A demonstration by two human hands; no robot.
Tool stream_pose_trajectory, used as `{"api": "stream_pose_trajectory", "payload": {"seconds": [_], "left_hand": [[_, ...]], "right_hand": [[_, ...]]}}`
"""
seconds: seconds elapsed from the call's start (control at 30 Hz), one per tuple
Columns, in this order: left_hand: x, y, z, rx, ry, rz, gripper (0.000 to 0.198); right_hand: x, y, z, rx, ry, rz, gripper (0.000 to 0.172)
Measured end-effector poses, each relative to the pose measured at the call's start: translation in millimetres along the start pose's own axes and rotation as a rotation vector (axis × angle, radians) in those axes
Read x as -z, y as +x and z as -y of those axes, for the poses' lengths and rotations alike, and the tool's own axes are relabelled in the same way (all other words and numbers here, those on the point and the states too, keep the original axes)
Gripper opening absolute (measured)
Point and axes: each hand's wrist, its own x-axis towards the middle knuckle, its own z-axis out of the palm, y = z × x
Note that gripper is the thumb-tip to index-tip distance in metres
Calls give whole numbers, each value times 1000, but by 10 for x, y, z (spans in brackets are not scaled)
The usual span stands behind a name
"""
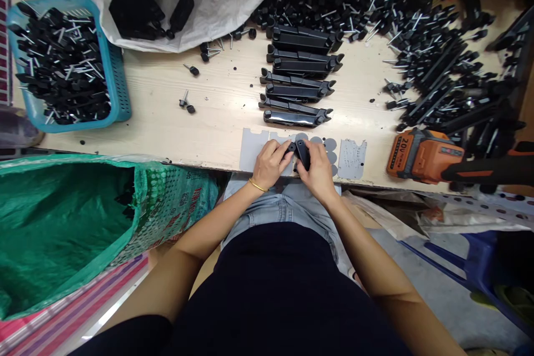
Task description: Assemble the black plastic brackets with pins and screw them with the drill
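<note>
At the table's front edge my left hand is closed, thumb and fingers pinching a small black knob. Beside it, my right hand is wrapped round a black elongated plastic part, which has a small hole near its top end. The two pieces are close together; whether they touch I cannot tell. Under and around the hands lie flat grey pieces and several grey discs. Just beyond, several paired black plastic parts are laid in a column.
To the left stand a blue basket of black knobs with metal screws and an open green sack. A white sack of black parts lies behind. Loose screw knobs heap at back right, near an orange cordless power tool.
</note>
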Motion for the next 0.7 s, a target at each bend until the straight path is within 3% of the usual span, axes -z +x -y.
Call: {"api": "stream_pose_trajectory", "payload": {"seconds": [0.13,0.3,0.5,0.7], "left_hand": [[-12,39,50,-45,35,4,36],[3,85,83,-123,71,94,40],[-22,58,17,-10,136,148,43],[-15,63,68,-106,139,194,42]], "right_hand": [[-11,10,-19,41,0,5,48],[-32,22,-60,67,15,-10,48],[-40,46,-99,95,66,-41,46],[-28,49,-95,87,64,-19,47]]}}
